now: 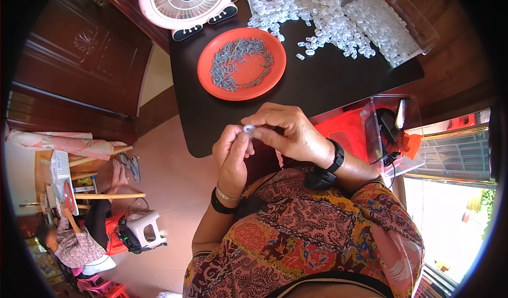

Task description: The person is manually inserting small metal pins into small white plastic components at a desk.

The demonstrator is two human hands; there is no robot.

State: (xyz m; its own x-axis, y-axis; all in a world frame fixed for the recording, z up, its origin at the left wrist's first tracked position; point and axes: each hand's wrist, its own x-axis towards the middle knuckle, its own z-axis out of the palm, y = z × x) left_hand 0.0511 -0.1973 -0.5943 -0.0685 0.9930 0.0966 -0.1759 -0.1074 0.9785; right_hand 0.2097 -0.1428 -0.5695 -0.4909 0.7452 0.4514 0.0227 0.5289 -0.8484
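Observation:
Close to the table's near edge, my left hand [232, 157] and my right hand [293, 131] meet at the fingertips. Pinched between them is a small whitish plastic piece [248, 129], partly covered by the fingers. Whether a screw is in it I cannot tell. Just beyond my hands, a red plate [205, 81] holds many small grey screws [225, 78], spread in a ring. Farther right on the dark table [307, 86] lies a heap of small white plastic pieces [333, 20], several of them scattered loose toward me.
A pink fan [188, 7] stands behind the plate. Clear plastic bins [423, 36] border the heap. At my right, another clear bin [407, 150] holds dark items beside a red surface [344, 134]. On the left, another person [79, 247] sits near a wooden table and a white stool [145, 232].

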